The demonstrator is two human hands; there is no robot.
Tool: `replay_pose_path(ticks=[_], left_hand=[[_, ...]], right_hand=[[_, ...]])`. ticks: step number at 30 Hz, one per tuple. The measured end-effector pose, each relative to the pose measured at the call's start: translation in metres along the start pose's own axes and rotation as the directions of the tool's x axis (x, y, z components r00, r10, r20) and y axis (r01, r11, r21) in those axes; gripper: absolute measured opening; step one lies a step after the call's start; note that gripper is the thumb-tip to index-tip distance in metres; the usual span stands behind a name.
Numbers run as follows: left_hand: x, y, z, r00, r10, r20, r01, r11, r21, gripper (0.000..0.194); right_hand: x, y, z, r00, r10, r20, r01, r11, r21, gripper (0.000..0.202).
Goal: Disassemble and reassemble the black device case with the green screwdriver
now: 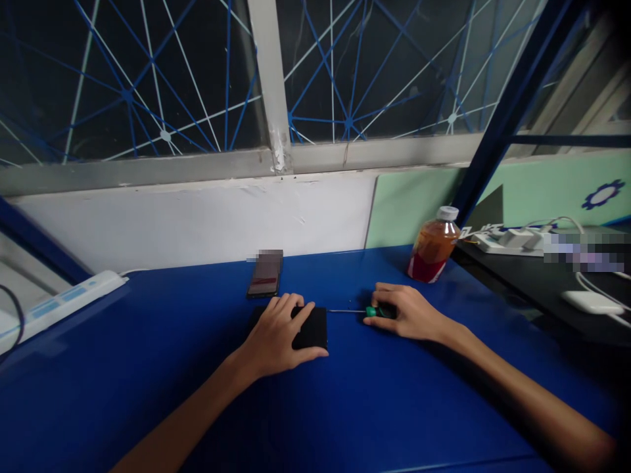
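Note:
A flat black box-like object (pixel 315 328) lies on the blue table (pixel 374 407). My left hand (pixel 279 332) grips it from above, thumb along its near edge and fingers over its far edge, hiding much of its left part. In my right hand (pixel 407 310) is a screwdriver (pixel 371 312) with a green and black handle, held level just above or on the tabletop. Its thin metal shaft points left, and the tip is at the right side of the black object; whether it touches, I cannot tell. Tiny dark specks, perhaps screws, lie just beyond the shaft.
Behind my left hand lies a phone (pixel 266 274). A capped bottle of orange-brown drink (pixel 434 244) stands at the back right. White power strips (pixel 73 305) sit at the left edge and on the black table (pixel 517 269) at right, with a white charger (pixel 591 302) and cables.

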State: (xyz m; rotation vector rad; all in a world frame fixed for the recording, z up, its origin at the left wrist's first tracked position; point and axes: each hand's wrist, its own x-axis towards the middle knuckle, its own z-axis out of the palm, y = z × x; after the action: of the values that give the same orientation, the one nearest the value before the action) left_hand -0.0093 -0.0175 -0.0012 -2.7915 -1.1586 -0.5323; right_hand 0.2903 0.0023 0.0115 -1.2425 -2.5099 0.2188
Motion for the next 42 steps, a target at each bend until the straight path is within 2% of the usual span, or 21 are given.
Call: replay_pose_path(ticks=[7,13,17,25,29,36,42], left_hand=[[-0.002,-0.003,0.002,1.0,0.001,-0.029,-0.001,1.0,0.0,0.072],[-0.001,-0.003,0.001,1.0,0.0,-0.021,0.0,1.0,0.004,0.072],[-0.001,-0.003,0.001,1.0,-0.001,-0.013,0.002,1.0,0.009,0.072],[0.0,-0.001,0.0,1.0,-0.015,0.022,0.015,1.0,0.01,0.073],[-0.001,-0.002,0.001,1.0,-0.008,0.013,0.007,1.0,0.017,0.074],[0.0,-0.002,0.0,1.0,0.0,0.005,0.0,1.0,0.023,0.073],[-0.001,-0.002,0.002,1.0,-0.001,0.003,0.001,1.0,0.017,0.074]], right_hand=[[0.0,-0.008,0.006,0.998,0.055,-0.006,-0.054,0.997,0.06,0.029],[0.001,-0.005,-0.001,1.0,0.003,-0.013,-0.002,0.997,0.083,0.03],[0.002,0.001,0.002,1.0,-0.003,0.004,0.003,0.998,0.055,0.033],[0.002,-0.006,0.005,0.996,0.082,0.029,-0.084,0.995,0.058,0.033],[0.001,-0.005,0.0,0.999,0.047,-0.01,-0.046,0.996,0.08,0.03],[0.001,0.002,0.007,1.0,0.017,-0.013,-0.017,1.0,0.022,0.026],[0.0,-0.004,0.008,0.999,0.046,0.028,-0.045,0.998,-0.036,0.024]])
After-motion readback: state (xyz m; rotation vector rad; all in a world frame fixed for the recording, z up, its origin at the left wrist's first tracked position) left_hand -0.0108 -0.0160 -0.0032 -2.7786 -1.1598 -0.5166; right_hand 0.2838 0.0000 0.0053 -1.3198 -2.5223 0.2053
